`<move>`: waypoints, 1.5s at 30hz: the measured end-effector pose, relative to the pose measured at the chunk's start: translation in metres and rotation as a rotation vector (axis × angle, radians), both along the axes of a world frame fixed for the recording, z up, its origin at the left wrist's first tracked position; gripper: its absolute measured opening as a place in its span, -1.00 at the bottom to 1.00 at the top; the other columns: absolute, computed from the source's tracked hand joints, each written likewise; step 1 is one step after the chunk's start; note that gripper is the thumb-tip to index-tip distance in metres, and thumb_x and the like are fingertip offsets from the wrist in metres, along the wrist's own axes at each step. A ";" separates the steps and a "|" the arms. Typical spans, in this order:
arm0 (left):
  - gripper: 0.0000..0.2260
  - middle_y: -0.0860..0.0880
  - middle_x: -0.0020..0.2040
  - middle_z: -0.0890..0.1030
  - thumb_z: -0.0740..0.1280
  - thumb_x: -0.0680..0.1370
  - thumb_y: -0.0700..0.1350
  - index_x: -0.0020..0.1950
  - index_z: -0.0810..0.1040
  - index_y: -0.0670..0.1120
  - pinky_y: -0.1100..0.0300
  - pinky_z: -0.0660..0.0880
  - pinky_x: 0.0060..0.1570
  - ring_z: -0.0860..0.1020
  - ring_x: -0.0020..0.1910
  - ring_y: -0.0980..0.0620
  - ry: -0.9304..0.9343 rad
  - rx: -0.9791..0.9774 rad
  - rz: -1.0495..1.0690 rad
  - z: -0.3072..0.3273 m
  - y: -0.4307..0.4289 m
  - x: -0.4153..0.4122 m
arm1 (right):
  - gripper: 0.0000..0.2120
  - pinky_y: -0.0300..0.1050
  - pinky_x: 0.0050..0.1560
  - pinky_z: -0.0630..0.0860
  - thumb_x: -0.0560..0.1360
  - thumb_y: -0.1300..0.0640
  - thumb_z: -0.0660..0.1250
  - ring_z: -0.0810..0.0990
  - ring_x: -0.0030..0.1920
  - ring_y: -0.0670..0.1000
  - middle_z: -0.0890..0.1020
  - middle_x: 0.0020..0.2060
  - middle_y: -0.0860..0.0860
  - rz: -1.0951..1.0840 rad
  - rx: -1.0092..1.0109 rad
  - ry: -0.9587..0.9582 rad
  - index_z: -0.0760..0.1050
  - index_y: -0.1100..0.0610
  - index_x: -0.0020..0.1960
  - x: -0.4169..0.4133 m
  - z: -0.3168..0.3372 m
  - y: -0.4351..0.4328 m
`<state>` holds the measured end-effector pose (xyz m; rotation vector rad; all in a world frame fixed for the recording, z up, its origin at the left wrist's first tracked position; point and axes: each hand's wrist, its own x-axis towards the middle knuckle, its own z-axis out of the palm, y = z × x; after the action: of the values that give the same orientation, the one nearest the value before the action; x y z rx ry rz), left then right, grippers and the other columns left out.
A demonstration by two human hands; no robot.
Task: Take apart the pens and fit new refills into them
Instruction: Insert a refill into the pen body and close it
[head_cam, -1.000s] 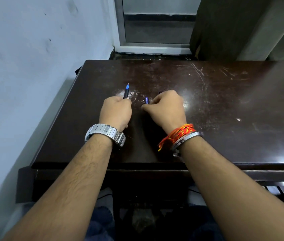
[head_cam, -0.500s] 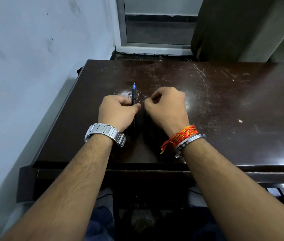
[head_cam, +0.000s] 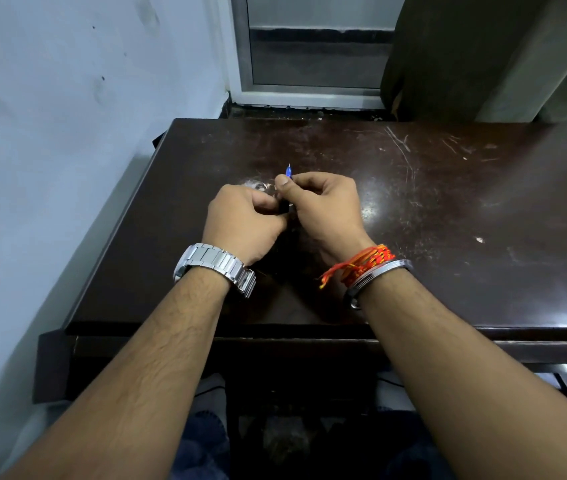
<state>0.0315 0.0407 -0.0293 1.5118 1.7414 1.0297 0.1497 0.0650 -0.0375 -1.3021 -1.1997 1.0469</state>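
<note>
Both hands hold one dark pen (head_cam: 288,172) upright over the middle of the dark wooden table (head_cam: 448,209). Only its blue tip and a short dark stretch of barrel between the hands show. My left hand (head_cam: 244,221), with a steel watch on the wrist, is closed around the lower barrel. My right hand (head_cam: 323,206), with orange threads and a metal bangle on the wrist, pinches the pen just below the blue tip with thumb and fingers. The rest of the pen is hidden inside the two fists.
The table's left edge runs along a pale blue wall (head_cam: 67,133). A framed window or door panel (head_cam: 310,57) stands beyond the far edge. The tabletop is scratched, with white scuffs near the hands. My knees show below the front edge.
My right hand has moved left from beside the pen and closed on its tip end. The pen now stands between both hands, its blue tip pointing away from me.
</note>
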 end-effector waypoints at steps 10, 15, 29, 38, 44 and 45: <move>-0.94 -0.04 -0.36 0.70 0.49 0.36 -0.12 -0.22 0.75 -0.04 -0.09 0.67 -0.20 0.71 -0.30 -0.05 0.009 0.064 0.020 -0.001 0.001 -0.001 | -0.73 -0.05 -0.20 0.63 0.37 0.01 0.59 0.61 -0.26 -0.05 0.64 -0.22 -0.03 -0.049 0.026 0.040 0.55 0.02 -0.05 -0.003 -0.006 0.001; -0.90 0.04 -0.29 0.74 0.57 0.37 -0.08 -0.14 0.77 0.01 -0.06 0.68 -0.14 0.72 -0.27 0.03 -0.030 0.047 0.017 -0.002 0.002 -0.001 | -0.89 -0.04 -0.21 0.61 0.37 0.14 0.45 0.65 -0.30 -0.04 0.71 -0.29 0.00 -0.023 0.001 0.173 0.62 0.04 -0.10 -0.003 -0.005 0.006; -0.82 0.03 -0.34 0.72 0.48 0.28 -0.02 -0.18 0.76 -0.02 -0.04 0.68 -0.20 0.70 -0.31 0.05 -0.028 0.069 0.027 -0.002 0.002 0.001 | -0.67 -0.07 -0.24 0.58 0.32 0.04 0.51 0.67 -0.29 -0.04 0.69 -0.24 -0.02 -0.020 0.073 0.111 0.45 -0.06 0.02 -0.003 -0.008 0.004; -0.80 0.04 -0.29 0.73 0.49 0.28 -0.04 -0.14 0.76 -0.02 -0.05 0.68 -0.15 0.71 -0.27 0.03 -0.019 0.061 0.016 0.000 0.001 0.003 | -0.74 -0.05 -0.21 0.61 0.34 -0.01 0.45 0.66 -0.28 -0.10 0.67 -0.24 -0.06 -0.032 0.080 0.039 0.47 -0.10 -0.02 -0.002 -0.010 0.006; -0.79 0.06 -0.25 0.74 0.54 0.31 -0.03 -0.08 0.77 0.00 0.04 0.68 -0.10 0.71 -0.24 0.08 -0.009 0.056 0.021 0.002 0.000 0.005 | -0.75 0.08 -0.06 0.64 0.32 -0.06 0.38 0.66 -0.18 -0.03 0.69 -0.20 -0.05 -0.054 0.067 0.066 0.49 -0.09 -0.02 -0.002 -0.008 0.009; -0.78 0.06 -0.27 0.74 0.50 0.29 -0.02 -0.09 0.77 -0.01 0.02 0.68 -0.11 0.71 -0.25 0.08 -0.009 0.055 0.016 0.003 -0.001 0.005 | -0.72 0.01 -0.12 0.65 0.31 -0.09 0.43 0.66 -0.21 -0.06 0.67 -0.21 -0.08 -0.050 0.084 0.036 0.48 -0.11 -0.02 -0.002 -0.009 0.008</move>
<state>0.0365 0.0398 -0.0267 1.5271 1.7341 1.0997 0.1482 0.0734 -0.0468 -1.2368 -1.1667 0.9700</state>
